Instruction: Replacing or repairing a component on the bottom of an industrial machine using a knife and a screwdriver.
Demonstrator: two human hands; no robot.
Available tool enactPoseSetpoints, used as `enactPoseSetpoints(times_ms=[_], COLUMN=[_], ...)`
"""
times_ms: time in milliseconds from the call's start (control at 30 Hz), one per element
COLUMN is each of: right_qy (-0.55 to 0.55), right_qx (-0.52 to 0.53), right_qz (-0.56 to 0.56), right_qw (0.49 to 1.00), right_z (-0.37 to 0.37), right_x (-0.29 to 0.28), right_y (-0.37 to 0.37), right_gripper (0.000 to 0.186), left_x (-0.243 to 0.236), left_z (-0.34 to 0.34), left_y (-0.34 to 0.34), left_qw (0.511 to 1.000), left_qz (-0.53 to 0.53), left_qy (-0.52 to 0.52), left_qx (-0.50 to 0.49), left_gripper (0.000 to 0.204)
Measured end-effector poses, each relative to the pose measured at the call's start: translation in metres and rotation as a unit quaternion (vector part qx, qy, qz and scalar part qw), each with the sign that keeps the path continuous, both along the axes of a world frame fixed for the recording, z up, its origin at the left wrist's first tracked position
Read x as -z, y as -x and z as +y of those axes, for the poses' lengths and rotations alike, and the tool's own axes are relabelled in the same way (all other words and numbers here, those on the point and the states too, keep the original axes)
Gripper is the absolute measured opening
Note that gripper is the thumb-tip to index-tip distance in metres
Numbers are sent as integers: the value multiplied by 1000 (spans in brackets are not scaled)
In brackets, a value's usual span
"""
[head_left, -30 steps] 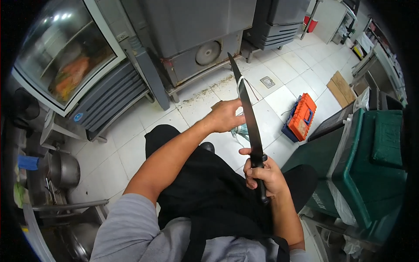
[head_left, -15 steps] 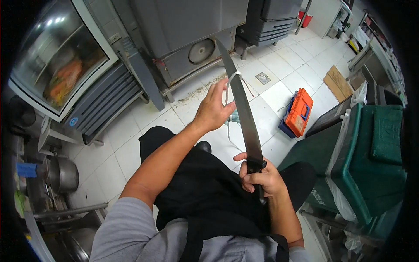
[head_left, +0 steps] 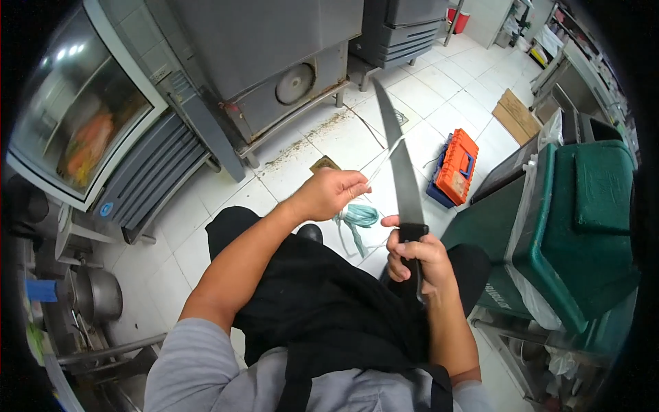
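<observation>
My right hand (head_left: pixel 422 264) grips a large knife by its black handle, with the long steel blade (head_left: pixel 405 185) pointing up and away from me. A thin white cord (head_left: pixel 379 163) runs across the blade to my left hand (head_left: pixel 329 192), whose fingers pinch it to the left of the knife. Just below that hand, a bundle of teal strands or strips (head_left: pixel 360 216) with white ties hangs over the floor; what holds it is unclear. My knees in black cloth are spread beneath both arms.
An orange-and-blue toolbox (head_left: pixel 456 165) and cardboard (head_left: pixel 515 117) lie on the tiled floor. Green bins (head_left: pixel 573 226) stand right, metal pots (head_left: pixel 103 295) left. Ahead are a glass-doored display case (head_left: pixel 86 103), a grey steel appliance (head_left: pixel 268 34) and a floor drain (head_left: pixel 326 165).
My left hand first rose with spread fingers, then came down and left, closing on the cord and drawing it out from the blade. The knife's tip has shifted right since half a second ago.
</observation>
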State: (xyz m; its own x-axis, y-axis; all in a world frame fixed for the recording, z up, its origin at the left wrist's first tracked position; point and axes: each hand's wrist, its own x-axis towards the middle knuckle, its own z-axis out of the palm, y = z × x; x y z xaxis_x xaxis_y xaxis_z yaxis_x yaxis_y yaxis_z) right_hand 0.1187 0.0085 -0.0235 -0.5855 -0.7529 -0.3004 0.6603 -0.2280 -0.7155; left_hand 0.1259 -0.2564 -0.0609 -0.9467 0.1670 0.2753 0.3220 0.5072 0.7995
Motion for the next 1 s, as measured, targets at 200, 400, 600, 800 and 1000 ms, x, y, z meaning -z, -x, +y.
enactPoseSetpoints(times_ms=[200, 400, 600, 800, 1000], right_qy=[15, 19, -6, 63, -19], right_qx=[8, 8, 13, 170, 142], right_qz=[-75, -89, -97, 191, 73], right_qw=[997, 996, 995, 965, 987], right_z=[-5, 2, 8, 78, 95], right_x=[7, 8, 12, -60, -47], right_y=[6, 2, -2, -37, -18], right_gripper=[33, 29, 32, 34, 37], left_x=[8, 25, 54, 95, 93], left_z=[25, 20, 28, -81, -62], left_y=[-3, 7, 22, 32, 31], left_qw=[992, 960, 950, 821, 921], left_qz=[-2, 64, 48, -259, -282], left_qy=[129, 251, 295, 492, 39], left_qx=[7, -104, -90, -131, -265], left_gripper=[16, 9, 9, 18, 26])
